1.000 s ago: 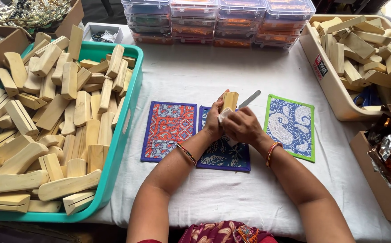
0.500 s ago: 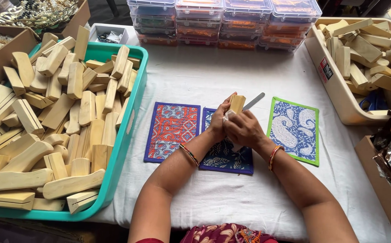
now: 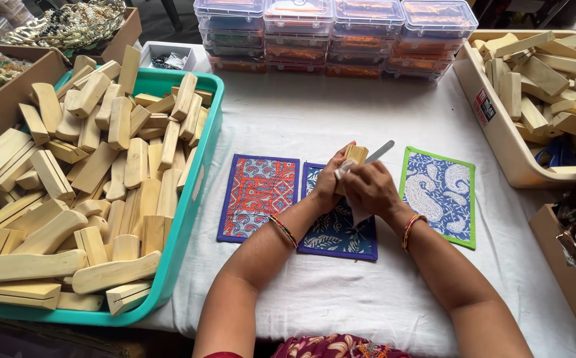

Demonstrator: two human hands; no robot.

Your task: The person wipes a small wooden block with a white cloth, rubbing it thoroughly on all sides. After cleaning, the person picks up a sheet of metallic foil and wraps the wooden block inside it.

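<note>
Both hands, left hand (image 3: 328, 184) and right hand (image 3: 367, 189), are gripping a small pale wooden block (image 3: 354, 156); beside them, a teal plastic tray (image 3: 195, 192) is holding many wooden pieces (image 3: 89, 166).

A small craft workshop, set up for handwork in batches.

A table under a white cloth (image 3: 341, 119) is ringed with stock: a teal plastic tray (image 3: 198, 192) heaped with pale, rough-cut wooden blocks (image 3: 96, 172), a beige crate (image 3: 493, 126) holding more of the same, and stacked clear lidded boxes (image 3: 334, 30) of orange and red contents along the back edge. Cardboard boxes (image 3: 9, 93) of beads and metal trinkets sit at the far left (their contents too small to tell apart). Three printed fabric mats (image 3: 258, 195) lie in a row as a working surface.
</note>
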